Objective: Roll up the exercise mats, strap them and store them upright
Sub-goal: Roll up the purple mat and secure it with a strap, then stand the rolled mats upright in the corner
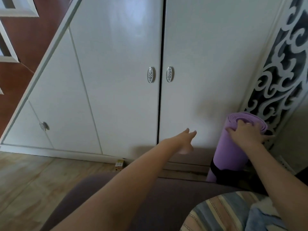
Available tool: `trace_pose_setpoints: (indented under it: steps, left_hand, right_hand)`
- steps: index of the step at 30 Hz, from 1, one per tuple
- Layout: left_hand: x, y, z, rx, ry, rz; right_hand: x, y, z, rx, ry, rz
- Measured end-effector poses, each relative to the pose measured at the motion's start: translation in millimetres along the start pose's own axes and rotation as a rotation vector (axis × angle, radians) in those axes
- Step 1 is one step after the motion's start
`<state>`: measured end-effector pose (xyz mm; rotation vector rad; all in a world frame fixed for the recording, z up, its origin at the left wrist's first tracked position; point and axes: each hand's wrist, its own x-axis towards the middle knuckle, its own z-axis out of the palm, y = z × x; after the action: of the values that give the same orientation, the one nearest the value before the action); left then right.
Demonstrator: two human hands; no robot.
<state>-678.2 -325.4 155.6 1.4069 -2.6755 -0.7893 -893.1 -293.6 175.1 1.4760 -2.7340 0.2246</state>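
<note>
A rolled purple exercise mat [231, 152] stands upright on the floor at the right, leaning near the white cupboard. A black strap [216, 170] wraps its lower part. My right hand [245, 132] rests on the mat's top end, with the fingers curled over the rolled edge. My left hand [186, 140] is stretched forward in the air in front of the right cupboard door. Its fingers are apart and it holds nothing.
White cupboard doors [116, 80] with oval handles [150, 75] fill the wall ahead. A carved white screen [280, 77] stands right of the mat. A small box [119, 165] lies on the wooden floor [33, 177] at the cupboard's base. A grey-purple surface [150, 197] and striped fabric [216, 212] lie below my arms.
</note>
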Motion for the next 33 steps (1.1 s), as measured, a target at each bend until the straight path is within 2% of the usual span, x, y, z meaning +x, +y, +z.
trace_pose_setpoints:
  steps: [5, 10, 16, 18, 22, 25, 28, 33]
  left_hand:
    - [10.2, 30.9, 7.0, -0.026, -0.002, 0.082]
    - [10.8, 60.4, 10.4, -0.091, 0.004, 0.206]
    - [6.9, 63.5, 14.4, -0.129, 0.094, 0.230]
    - [5.0, 58.6, 10.8, -0.121, 0.132, 0.210]
    - [-10.8, 39.3, 0.5, -0.095, 0.281, 0.116]
    - [-49.1, -6.8, -15.6, 0.054, 0.390, 0.045]
    - [-114.2, -74.1, -33.0, 0.151, 0.452, -0.107]
    - [-271.2, -175.5, -60.2, 0.196, 0.544, -0.443]
  right_hand:
    - [2.5, 4.2, 2.3, -0.069, 0.042, -0.053]
    - [-0.3, -0.5, 7.9, -0.169, 0.178, -0.085]
    - [-3.2, -17.2, 5.1, -0.185, 0.188, -0.082]
    - [-12.0, -28.6, 4.7, -0.129, 0.227, -0.147]
    - [-46.2, -77.1, 7.0, 0.125, 0.300, -0.365]
    - [-84.9, -129.3, 12.2, 0.362, 0.241, -0.448]
    - [-136.7, -193.3, 26.6, 0.522, 0.147, -0.601]
    - [-266.7, -325.3, 40.8, 0.615, -0.022, -0.916]
